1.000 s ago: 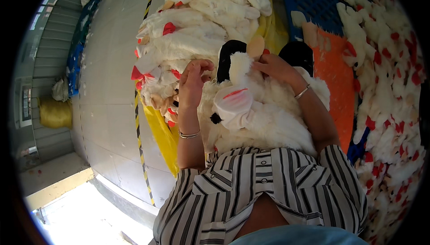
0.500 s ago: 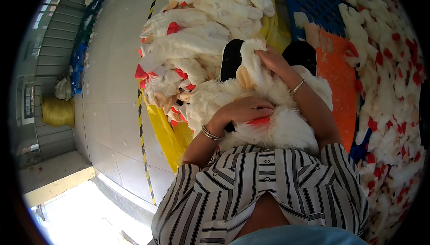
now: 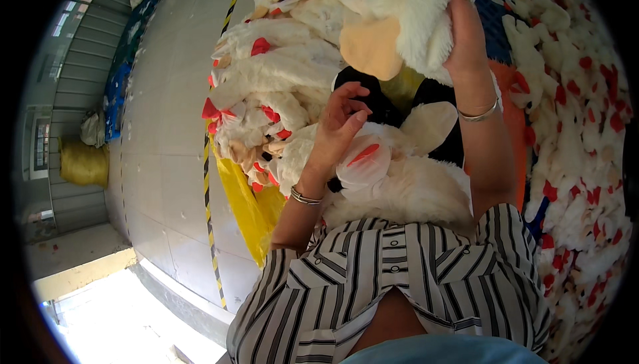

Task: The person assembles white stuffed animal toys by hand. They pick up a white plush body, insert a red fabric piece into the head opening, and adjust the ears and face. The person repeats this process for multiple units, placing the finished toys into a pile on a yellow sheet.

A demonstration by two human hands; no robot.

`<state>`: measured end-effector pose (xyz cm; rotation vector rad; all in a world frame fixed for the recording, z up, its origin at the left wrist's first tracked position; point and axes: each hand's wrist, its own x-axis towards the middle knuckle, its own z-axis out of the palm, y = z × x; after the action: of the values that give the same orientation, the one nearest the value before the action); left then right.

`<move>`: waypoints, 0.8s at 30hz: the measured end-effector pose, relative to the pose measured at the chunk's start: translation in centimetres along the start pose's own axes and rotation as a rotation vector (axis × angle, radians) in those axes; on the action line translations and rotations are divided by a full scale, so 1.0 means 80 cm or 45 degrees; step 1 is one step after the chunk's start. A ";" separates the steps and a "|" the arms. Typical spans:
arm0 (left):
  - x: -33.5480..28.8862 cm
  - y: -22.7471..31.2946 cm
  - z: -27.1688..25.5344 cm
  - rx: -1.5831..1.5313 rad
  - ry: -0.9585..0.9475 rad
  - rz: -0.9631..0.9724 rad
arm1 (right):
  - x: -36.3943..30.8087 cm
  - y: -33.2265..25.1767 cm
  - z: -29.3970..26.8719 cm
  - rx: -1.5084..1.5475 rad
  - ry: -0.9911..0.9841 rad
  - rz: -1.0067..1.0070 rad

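Observation:
Up in front of me my right hand (image 3: 467,39) grips a white plush toy skin (image 3: 429,21), its fingers partly hidden in the fur. This skin has a beige felt-like flap (image 3: 371,47) and a black patch. My left hand (image 3: 343,116) is lifted, fingers loosely bent and apart, with nothing in it. Below it, on my lap, lies another white plush skin (image 3: 413,187) with a pale round piece (image 3: 365,163) bearing a red slit, and a whitish ear-like flap (image 3: 431,127).
To the left is a heap of white plush skins (image 3: 279,64) with red parts, over yellow sheeting (image 3: 246,201). Many more skins (image 3: 579,137) are piled at right, near an orange surface (image 3: 518,121). Striped floor tape (image 3: 209,211) runs along the tiles; a yellow bundle (image 3: 84,163) stands far left.
My right hand has raised a plush skin from my lap, up and away from my body. My left hand has come off the plush on my lap, and its fingers have opened.

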<state>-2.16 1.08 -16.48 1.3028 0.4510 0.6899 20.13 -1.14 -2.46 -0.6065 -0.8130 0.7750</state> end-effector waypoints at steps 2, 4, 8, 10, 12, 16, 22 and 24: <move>0.007 0.033 -0.004 -0.136 0.056 0.218 | -0.045 0.015 0.013 -0.275 0.009 0.175; 0.010 0.065 0.006 -0.232 -0.008 0.315 | -0.069 0.043 0.025 -0.268 0.021 0.426; -0.008 0.055 0.010 0.079 0.055 0.040 | -0.079 0.068 0.037 -0.322 -0.004 0.418; -0.008 0.055 0.015 0.143 0.131 0.010 | -0.080 0.072 0.038 -0.365 0.047 0.354; -0.007 0.050 0.015 0.149 0.224 -0.066 | -0.078 0.074 0.032 -0.274 0.146 0.350; -0.016 0.018 -0.016 0.149 0.230 -0.366 | -0.075 0.090 0.010 0.073 0.418 0.437; -0.019 0.041 -0.042 -0.443 0.651 0.135 | -0.069 0.089 -0.018 -0.243 0.445 0.277; -0.015 0.061 -0.070 -0.557 0.735 0.293 | -0.068 0.101 -0.043 -0.252 0.513 0.248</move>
<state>-7.73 4.82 -13.12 0.7324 0.5765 1.2912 17.51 -1.43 -12.48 -0.9941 -0.4650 0.7203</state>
